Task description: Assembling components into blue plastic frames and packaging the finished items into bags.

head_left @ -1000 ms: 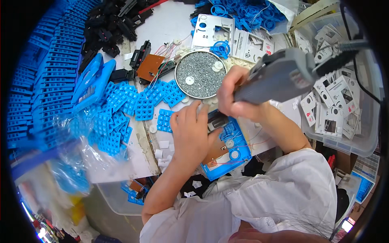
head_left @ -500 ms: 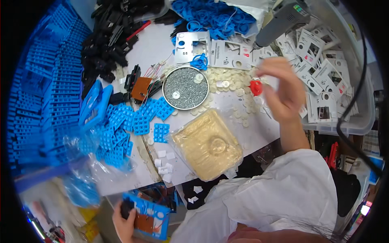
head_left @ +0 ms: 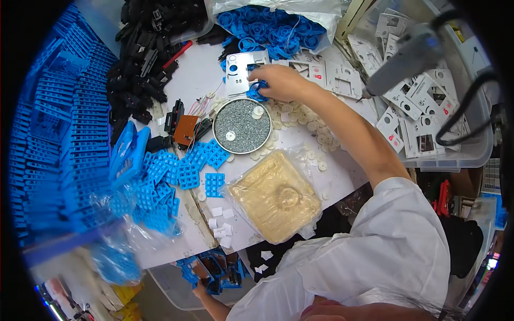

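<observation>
My right hand (head_left: 279, 84) reaches across to the back of the table, its fingers bent and closed on a blue plastic ring part (head_left: 257, 91). That ring lies at the lower edge of a white panel (head_left: 238, 80) with cut-outs. Low at the front, my left hand (head_left: 200, 289) is at a clear bin (head_left: 174, 291) of blue housings (head_left: 218, 272) with brown boards. Its fingers are mostly hidden against the housings, so whether it grips one cannot be told. A round tin (head_left: 242, 126) of small screws stands just in front of my right hand.
A bagged cream-coloured block (head_left: 273, 195) lies mid-table. Blue keypad pieces (head_left: 188, 175) and stacked blue housings (head_left: 88, 134) fill the left. White discs (head_left: 321, 138) lie under my right forearm. A grey electric screwdriver (head_left: 404, 63) hangs before a bin of white panels (head_left: 423, 136).
My right hand has moved left from the white discs to the blue ring. My left hand has carried a blue housing rightward to the bin. The screwdriver has swung right.
</observation>
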`<state>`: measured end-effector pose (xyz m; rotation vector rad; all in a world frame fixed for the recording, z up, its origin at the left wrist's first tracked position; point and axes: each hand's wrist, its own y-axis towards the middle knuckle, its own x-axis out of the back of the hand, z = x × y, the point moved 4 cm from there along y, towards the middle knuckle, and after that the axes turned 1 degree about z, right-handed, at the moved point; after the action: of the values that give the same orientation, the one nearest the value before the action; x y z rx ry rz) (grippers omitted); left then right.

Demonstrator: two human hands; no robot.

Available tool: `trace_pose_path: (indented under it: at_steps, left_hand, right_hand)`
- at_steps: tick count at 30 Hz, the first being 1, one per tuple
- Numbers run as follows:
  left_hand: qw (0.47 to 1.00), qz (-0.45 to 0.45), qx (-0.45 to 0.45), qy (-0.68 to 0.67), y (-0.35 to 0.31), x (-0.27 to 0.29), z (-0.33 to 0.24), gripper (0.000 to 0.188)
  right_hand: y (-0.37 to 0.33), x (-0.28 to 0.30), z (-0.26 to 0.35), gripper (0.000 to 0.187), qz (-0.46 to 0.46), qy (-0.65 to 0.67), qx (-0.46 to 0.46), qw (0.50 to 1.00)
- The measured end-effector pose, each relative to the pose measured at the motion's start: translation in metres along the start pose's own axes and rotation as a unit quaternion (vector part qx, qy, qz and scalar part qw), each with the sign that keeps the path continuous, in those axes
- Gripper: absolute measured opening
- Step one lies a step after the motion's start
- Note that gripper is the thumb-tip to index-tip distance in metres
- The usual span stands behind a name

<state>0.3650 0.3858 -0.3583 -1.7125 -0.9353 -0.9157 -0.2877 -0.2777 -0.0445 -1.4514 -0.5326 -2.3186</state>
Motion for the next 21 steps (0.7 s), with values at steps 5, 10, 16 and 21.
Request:
trace_pose_path:
  at_steps: [5,10,16,21]
  left_hand:
    - [0.951,0.284,-0.117,0.025,-0.128,0.077,-0.218,0.029]
    - [0.860,0.265,-0.415,-0.136,-0.316,0.123,-0.422,0.025]
    - [0.681,0.559,-0.295,-0.371,-0.409,0.025,-0.521,0.038]
    - [0.671,0.625,-0.289,-0.275,-0.408,0.004,-0.533,0.018]
  right_hand:
    - [-0.046,0.025,0.026,0.041,-0.112,0.172,-0.077,0.976]
    - [-0.132,-0.016,0.116,0.037,0.012,0.624,-0.211,0.752]
    - [-0.204,-0.014,0.159,0.043,-0.036,0.496,-0.054,0.866]
    - [-0.231,0.012,0.137,0.055,-0.083,0.134,0.117,0.981]
